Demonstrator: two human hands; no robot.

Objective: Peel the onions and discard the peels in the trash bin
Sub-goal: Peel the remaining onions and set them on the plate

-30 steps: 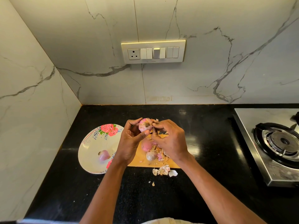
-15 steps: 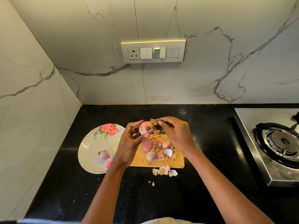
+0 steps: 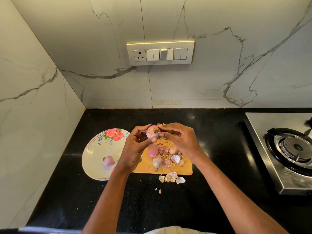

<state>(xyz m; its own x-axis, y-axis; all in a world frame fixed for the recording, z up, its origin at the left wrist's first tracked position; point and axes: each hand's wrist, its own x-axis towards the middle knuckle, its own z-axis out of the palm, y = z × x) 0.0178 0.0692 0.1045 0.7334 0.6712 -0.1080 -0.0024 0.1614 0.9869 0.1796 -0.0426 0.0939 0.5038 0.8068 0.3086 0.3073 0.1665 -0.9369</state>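
Above the black counter (image 3: 211, 132) — both hands grip one onion (image 3: 152, 132) (left hand (image 3: 135, 149) cradling, right hand (image 3: 182, 141) pinching its top).

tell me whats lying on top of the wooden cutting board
On the cutting board lie a peeled pink onion, unpeeled onions and loose peels. The hands above hide its far edge, so anything there is unseen.
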